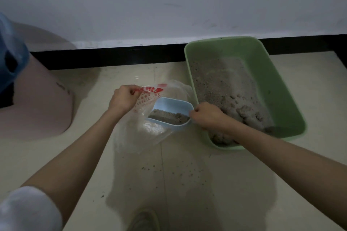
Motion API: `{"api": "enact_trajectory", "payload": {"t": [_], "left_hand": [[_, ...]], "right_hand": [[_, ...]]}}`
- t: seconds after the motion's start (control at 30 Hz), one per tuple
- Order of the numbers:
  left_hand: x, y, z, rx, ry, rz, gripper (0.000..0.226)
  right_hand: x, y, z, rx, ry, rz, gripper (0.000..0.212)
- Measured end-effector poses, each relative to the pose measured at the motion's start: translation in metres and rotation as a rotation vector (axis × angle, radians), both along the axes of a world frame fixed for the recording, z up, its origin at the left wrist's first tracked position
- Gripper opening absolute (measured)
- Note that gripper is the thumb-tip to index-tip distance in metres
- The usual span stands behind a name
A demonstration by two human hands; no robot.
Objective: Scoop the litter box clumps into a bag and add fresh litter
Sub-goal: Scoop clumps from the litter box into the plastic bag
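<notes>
Step in hand, by my reading: emptying a scoopful into the bag, with the fresh litter yet to come.

My left hand [123, 99] pinches the rim of the clear plastic bag [139, 133] at its red-printed edge and holds the mouth up and open. My right hand [207, 116] is curled round the handle end of the pale blue scoop [171, 108]; the handle itself is hidden by the fingers. The scoop sits in the bag's mouth, tipped toward me, with a band of grey litter [169, 117] lying along its lower lip.

The green litter box [266, 73] stands on the floor [178, 184] against the black skirting at the far right, just beside the bag. Clumped litter is heaped at its near end.

Loose grains lie scattered on the floor nearer me. A pink rounded object [41, 99] stands at the left edge.

Next move, as I judge it: tilt the scoop further so the load slides off inside the bag, keeping the left hand's hold high so the mouth does not sag.
</notes>
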State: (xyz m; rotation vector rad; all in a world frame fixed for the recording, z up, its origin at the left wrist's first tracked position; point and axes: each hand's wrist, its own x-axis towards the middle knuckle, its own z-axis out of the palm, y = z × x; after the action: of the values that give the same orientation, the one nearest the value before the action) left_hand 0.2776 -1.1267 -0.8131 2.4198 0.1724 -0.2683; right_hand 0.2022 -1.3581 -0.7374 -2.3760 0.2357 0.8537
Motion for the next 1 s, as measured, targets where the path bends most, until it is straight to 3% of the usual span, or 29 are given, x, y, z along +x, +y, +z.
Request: {"api": "enact_trajectory", "payload": {"t": [0.23, 0.43, 0.6, 0.73, 0.87, 0.93, 1.0], "left_hand": [[0.011, 0.005, 0.005, 0.06, -0.039, -0.016, 0.028], [0.013, 0.009, 0.009, 0.05, -0.08, -0.007, 0.031], [-0.01, -0.012, 0.012, 0.154, -0.153, -0.088, 0.049], [-0.042, -0.05, 0.017, 0.078, -0.478, -0.119, 0.041], [-0.067, -0.102, 0.017, 0.07, -0.569, -0.286, 0.035], [-0.074, -0.129, 0.015, 0.083, -0.521, -0.388, 0.036], [-0.075, -0.152, 0.01, 0.173, -0.342, -0.442, 0.05]], "right_hand": [[0.04, 0.055, -0.003, -0.193, -0.106, 0.216, 0.017], [0.037, 0.035, 0.01, -0.385, -0.238, 0.372, 0.026], [0.019, -0.017, 0.02, -0.334, -0.373, 0.226, 0.036], [0.005, -0.072, 0.023, -0.252, -0.428, 0.039, 0.049], [-0.011, -0.129, 0.024, -0.253, -0.468, -0.253, 0.045], [-0.016, -0.158, 0.024, -0.404, -0.425, -0.283, 0.04], [-0.022, -0.185, 0.022, -0.576, -0.351, -0.289, 0.036]]}}
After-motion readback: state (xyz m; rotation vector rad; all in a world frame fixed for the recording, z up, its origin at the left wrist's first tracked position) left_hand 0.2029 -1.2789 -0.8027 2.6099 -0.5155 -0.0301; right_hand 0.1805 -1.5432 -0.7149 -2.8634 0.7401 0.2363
